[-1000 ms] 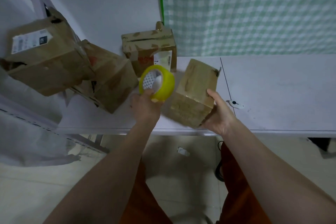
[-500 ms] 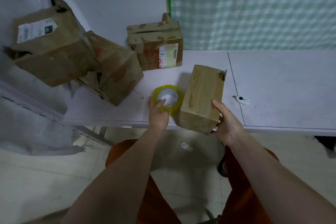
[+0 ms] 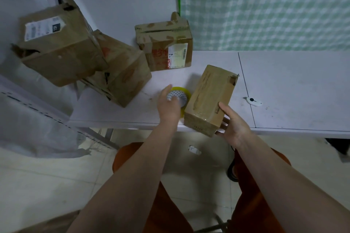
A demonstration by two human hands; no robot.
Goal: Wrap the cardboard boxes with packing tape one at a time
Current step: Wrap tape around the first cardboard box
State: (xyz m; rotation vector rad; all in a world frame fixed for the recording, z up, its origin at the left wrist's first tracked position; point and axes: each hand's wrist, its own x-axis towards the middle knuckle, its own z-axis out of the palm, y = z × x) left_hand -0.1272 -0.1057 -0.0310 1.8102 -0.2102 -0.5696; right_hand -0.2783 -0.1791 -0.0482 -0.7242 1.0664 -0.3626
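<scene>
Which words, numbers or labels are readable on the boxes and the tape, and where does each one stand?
None can be read for certain.
Left box: white label, print too blurred.
Back box: barcode label and red lettering, both too blurred.
Tape roll core: a printed pattern, unreadable.
Held box: small dark marks, too small.

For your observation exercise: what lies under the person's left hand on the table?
The yellow tape roll lies flat on the white table, beside the box that the right hand holds. The left hand covers its near side, so the fingers' hold is hidden.
</scene>
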